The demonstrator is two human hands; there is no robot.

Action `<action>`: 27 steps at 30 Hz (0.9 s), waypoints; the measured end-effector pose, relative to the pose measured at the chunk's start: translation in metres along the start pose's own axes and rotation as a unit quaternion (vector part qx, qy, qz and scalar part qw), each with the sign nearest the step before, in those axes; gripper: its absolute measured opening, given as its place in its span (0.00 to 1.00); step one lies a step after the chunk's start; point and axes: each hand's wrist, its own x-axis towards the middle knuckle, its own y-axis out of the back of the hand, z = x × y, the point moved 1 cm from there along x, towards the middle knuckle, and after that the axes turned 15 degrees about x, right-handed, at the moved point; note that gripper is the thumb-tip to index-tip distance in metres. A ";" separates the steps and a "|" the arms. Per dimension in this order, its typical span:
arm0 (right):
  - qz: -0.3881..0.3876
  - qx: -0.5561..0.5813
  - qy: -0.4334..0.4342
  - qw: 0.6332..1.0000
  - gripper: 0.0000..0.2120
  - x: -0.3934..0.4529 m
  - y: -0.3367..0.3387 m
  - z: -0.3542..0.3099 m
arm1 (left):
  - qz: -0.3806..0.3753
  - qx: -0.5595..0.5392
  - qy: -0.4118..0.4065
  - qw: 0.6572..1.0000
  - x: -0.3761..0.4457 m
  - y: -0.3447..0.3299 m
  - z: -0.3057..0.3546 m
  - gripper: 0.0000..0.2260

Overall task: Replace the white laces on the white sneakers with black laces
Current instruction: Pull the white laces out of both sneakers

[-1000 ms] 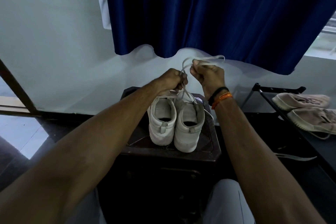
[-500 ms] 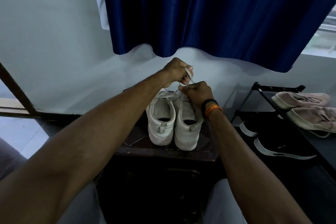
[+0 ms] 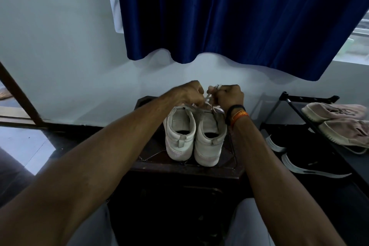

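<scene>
1. We saw the pair of white sneakers (image 3: 194, 136) standing side by side at the centre of the frame on a dark stool (image 3: 179, 168), heels toward the camera.
2. The left hand (image 3: 189, 93) was curled above the sneakers, pinching the white lace (image 3: 206, 99).
3. The right hand (image 3: 229, 96), just right of it, was clenched around the same lace, a loop showing over its knuckles.
4. The lace ran down from both fists to the sneaker on the right.
5. A black band and an orange one (image 3: 238, 115) circled the right wrist.
6. At the right edge, pinkish shoes (image 3: 337, 120) lay on a black rack (image 3: 307, 99); a blue curtain (image 3: 239, 16) hung across the top.
</scene>
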 end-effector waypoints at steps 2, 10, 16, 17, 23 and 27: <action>-0.007 0.037 0.003 0.999 0.05 0.003 -0.003 -0.010 | 0.027 0.072 0.000 0.997 0.005 -0.007 -0.002 0.20; -0.035 0.234 0.059 0.970 0.06 0.019 0.002 -0.069 | 0.036 0.101 -0.040 0.993 0.010 -0.012 -0.004 0.13; -0.080 0.277 0.054 0.956 0.08 0.012 -0.004 -0.058 | 0.017 -0.075 -0.121 0.990 0.008 -0.008 -0.001 0.15; -0.079 0.281 0.046 0.955 0.08 0.011 -0.004 -0.054 | 0.028 -0.088 -0.129 0.987 0.006 -0.005 0.002 0.12; -0.038 0.346 0.009 0.938 0.05 0.019 0.004 -0.043 | -0.011 -0.111 -0.124 0.986 0.003 0.010 0.000 0.16; -0.059 0.357 -0.056 0.931 0.02 0.010 0.007 -0.031 | 0.037 -0.123 -0.112 0.985 0.007 0.015 0.003 0.16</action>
